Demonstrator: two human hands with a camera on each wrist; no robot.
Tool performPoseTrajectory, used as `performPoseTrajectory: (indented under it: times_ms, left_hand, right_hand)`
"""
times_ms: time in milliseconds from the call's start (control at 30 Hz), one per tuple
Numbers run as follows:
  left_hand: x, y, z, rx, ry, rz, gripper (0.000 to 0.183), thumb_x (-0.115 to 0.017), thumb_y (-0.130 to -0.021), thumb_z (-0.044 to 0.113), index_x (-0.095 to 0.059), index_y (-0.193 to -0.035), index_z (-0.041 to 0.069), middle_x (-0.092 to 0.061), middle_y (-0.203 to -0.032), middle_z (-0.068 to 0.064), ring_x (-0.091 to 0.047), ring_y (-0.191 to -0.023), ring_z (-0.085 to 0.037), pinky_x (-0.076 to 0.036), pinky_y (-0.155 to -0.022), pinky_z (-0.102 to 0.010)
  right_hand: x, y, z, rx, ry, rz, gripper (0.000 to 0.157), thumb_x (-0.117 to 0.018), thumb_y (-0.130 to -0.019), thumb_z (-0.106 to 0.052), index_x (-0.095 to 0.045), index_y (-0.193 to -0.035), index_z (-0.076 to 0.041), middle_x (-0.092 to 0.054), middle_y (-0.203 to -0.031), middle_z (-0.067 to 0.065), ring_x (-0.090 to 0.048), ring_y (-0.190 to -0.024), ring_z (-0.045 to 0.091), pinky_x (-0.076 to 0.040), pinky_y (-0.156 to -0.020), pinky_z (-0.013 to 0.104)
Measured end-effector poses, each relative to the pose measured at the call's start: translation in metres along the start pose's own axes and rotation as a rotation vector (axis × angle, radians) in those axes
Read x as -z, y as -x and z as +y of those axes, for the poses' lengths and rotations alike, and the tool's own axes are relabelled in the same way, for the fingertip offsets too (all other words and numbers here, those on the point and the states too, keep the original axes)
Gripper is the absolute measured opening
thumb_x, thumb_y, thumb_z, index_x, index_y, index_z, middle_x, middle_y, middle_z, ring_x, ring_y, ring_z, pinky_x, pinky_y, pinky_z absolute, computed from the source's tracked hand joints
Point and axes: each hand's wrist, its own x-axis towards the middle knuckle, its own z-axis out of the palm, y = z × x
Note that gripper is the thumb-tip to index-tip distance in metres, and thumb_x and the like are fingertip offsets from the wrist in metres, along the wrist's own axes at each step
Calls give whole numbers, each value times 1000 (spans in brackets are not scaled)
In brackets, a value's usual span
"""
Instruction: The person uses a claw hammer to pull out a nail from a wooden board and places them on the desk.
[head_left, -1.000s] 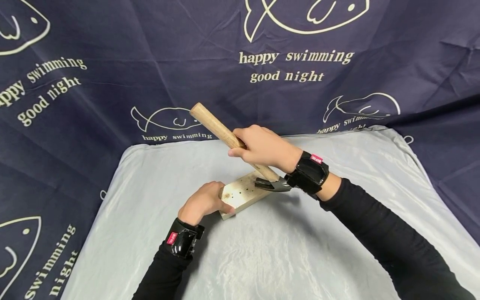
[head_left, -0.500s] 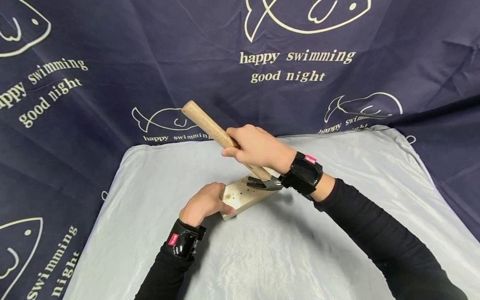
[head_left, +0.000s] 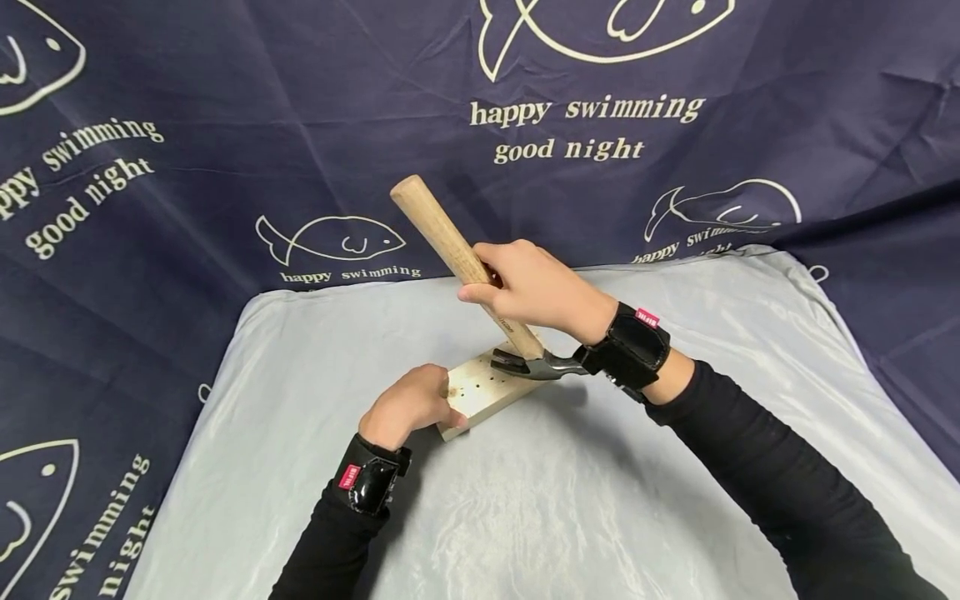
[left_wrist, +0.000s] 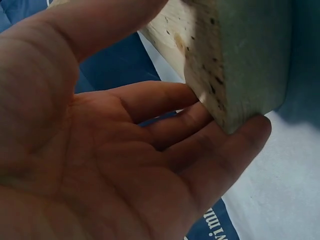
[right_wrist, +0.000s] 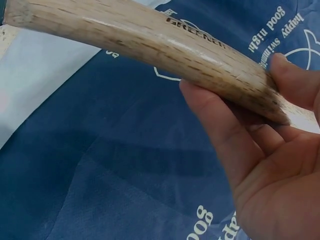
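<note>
A claw hammer with a wooden handle (head_left: pixel 442 233) leans up and to the left in the head view, its dark metal head (head_left: pixel 543 365) down over a pale wooden block (head_left: pixel 480 387). My right hand (head_left: pixel 543 287) grips the handle around its middle, thumb on one side and fingers on the other, as the right wrist view shows on the handle (right_wrist: pixel 150 42). Several small dark holes dot the block's top. At the block's near left end, my left hand (head_left: pixel 408 407) holds it between thumb and fingers. In the left wrist view the fingertips lie along the block's end (left_wrist: pixel 205 65).
The block lies on a table covered with a pale silvery cloth (head_left: pixel 517 500). Dark blue fabric (head_left: pixel 360 108) printed with white fish and lettering hangs behind and at both sides. Both wrists wear black straps, such as the right wrist strap (head_left: pixel 628 346).
The hammer handle first tips slightly left, then swings back right and stands steeper, the right hand moving with it. The claw end stays over the block. My left hand keeps its hold.
</note>
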Motion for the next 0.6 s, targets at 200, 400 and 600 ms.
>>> performPoseTrajectory:
  times_ms: [200,400,600]
  left_hand:
    - [-1,-1,2,20,0,8,35,-94,-78,14,-64,-92,4,-59,-83,-5,-55,-75,-21,-46,-66,-33]
    - [-2,-1,3,-4,-10,10,34,-93,-79,12,-62,-90,4,-57,-81,-4,-53,-73,-20,-44,-65,-32]
    - [-5,-1,0,-49,-37,14,32,-91,-80,12,-61,-88,4,-54,-79,-4,-51,-72,-20,-44,-64,-32]
  right_hand:
    - [0,2,2,7,7,16,26,-73,-103,-33,-62,-98,-11,-62,-76,1,-58,-62,13,-49,-60,32]
    - [0,4,3,3,2,28,25,-73,-104,-32,-63,-100,-10,-62,-77,1,-58,-62,13,-49,-60,33]
    - [-4,5,4,-5,-29,38,23,-73,-104,-31,-63,-103,-10,-62,-78,0,-57,-64,12,-48,-61,32]
